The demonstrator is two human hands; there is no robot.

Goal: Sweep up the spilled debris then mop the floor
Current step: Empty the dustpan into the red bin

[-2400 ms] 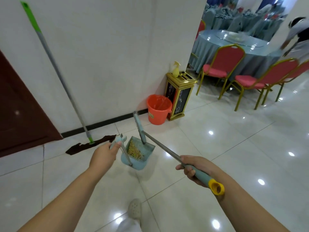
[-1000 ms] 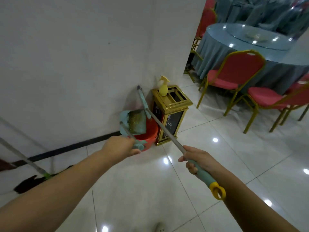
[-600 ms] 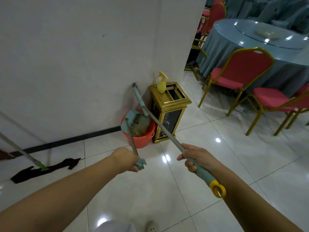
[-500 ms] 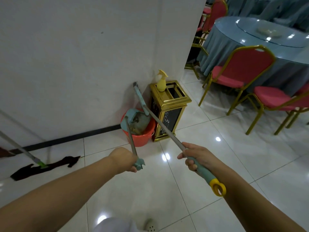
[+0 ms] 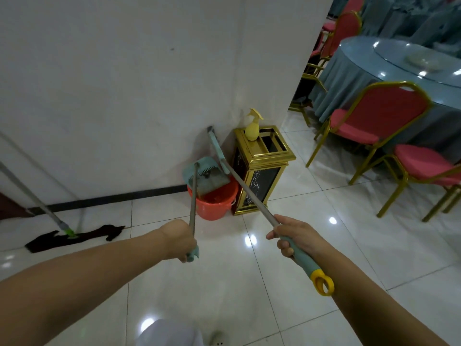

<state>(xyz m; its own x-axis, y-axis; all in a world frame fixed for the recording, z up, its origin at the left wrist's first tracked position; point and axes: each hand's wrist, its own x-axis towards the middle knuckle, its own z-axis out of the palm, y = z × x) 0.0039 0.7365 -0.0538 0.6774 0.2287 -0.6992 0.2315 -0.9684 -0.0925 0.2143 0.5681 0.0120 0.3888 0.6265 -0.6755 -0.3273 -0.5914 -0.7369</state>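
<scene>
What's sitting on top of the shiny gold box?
A yellow spray bottle stands on the gold bin, at its back left corner. Beside the bottle are dark openings in the top; what lies inside them cannot be seen.

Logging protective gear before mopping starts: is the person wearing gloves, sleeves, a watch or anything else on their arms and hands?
No. Both forearms are bare as far as the frame shows, with no sleeves visible. The left hand and right hand have no gloves, rings, watch or wristband that I can see.

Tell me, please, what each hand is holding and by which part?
Left hand grips the dustpan by its handle's end; right hand grips the broom on its lower handle.
</scene>
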